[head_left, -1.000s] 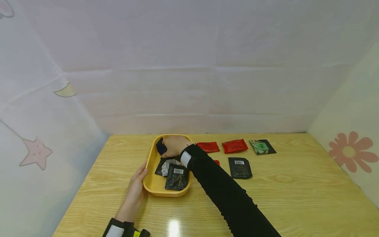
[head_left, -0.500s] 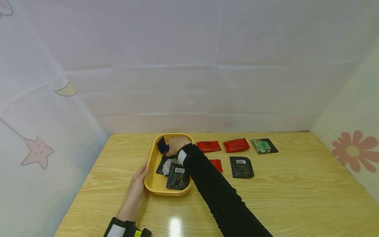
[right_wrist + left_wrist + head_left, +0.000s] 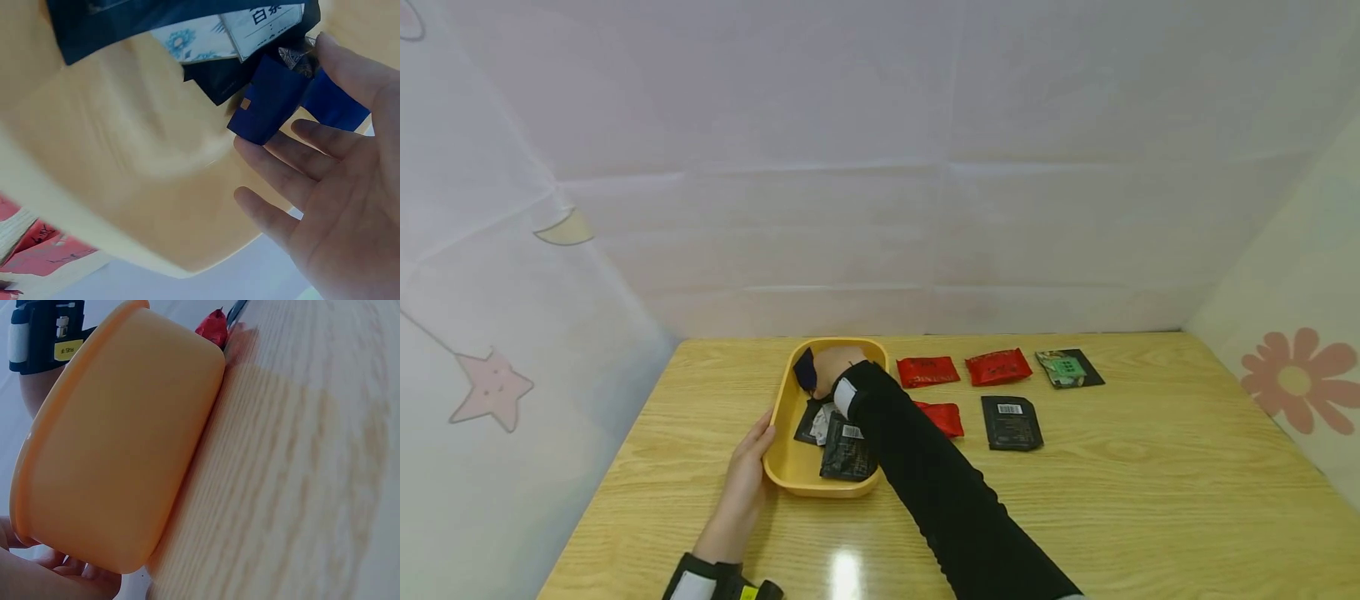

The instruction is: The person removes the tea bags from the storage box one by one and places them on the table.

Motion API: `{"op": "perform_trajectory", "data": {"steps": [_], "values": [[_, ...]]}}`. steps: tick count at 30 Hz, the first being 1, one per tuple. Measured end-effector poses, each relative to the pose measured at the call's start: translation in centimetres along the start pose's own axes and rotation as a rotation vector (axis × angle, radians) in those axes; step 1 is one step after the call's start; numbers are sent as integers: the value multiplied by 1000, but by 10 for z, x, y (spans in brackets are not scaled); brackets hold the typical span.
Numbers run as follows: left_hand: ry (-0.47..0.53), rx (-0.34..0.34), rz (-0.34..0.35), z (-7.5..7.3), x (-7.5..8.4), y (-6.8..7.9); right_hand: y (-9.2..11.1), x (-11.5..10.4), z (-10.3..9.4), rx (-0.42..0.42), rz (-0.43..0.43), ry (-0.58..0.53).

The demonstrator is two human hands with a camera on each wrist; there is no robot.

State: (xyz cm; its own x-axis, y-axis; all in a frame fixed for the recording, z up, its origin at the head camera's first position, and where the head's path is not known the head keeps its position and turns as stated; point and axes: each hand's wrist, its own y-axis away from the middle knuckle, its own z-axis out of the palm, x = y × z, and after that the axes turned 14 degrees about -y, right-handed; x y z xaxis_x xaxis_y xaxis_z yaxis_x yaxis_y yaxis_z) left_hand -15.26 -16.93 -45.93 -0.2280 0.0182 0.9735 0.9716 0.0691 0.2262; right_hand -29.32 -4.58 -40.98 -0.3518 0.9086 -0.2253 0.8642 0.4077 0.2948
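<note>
A yellow plastic tub [image 3: 784, 468] stands on the table at the middle left in the head view. My left hand [image 3: 747, 467] grips its left side, fingers against the outer wall and thumb at the rim. Inside the tub's far end is my right hand [image 3: 837, 368], pinching a dark blue packet [image 3: 269, 100] between thumb and fingers. Beside it in the right wrist view lies a white packet [image 3: 200, 40] with a blue floral print. A black packet [image 3: 844, 457] with a barcode label rests at the near right of the tub, partly under the right sleeve.
Right of the tub, several red packets [image 3: 998, 367] lie flat on the wooden table [image 3: 1150, 483]. A black packet [image 3: 1011, 423] and a green-and-black packet [image 3: 1070, 368] lie farther right. White cloth walls [image 3: 880, 250] stand behind and at the sides.
My right hand has shifted slightly within the tub, still with the blue packet, and the forearm has swung left, uncovering more of the near red packet. My left hand stays put.
</note>
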Motion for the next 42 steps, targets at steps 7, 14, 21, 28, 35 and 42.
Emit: {"op": "perform_trajectory", "data": {"steps": [7, 14, 21, 28, 35, 42], "values": [[-1, 7, -8, 0, -1, -1, 6, -10, -3, -17, 15, 105], [-11, 4, -8, -1, -2, -1, 14, -12, -8, -14, 6, 128], [-8, -4, -1, -1, -2, -1, 9, -8, -6, 8, -9, 110], [-7, -4, 7, -1, -2, 0, 5, -6, -6, -8, -49, 94], [-9, -4, 3, -1, -1, 1, 5, -6, -4, 11, -108, 106], [-18, 5, -15, -1, -1, 1, 14, -9, -7, 19, -173, 189]]}}
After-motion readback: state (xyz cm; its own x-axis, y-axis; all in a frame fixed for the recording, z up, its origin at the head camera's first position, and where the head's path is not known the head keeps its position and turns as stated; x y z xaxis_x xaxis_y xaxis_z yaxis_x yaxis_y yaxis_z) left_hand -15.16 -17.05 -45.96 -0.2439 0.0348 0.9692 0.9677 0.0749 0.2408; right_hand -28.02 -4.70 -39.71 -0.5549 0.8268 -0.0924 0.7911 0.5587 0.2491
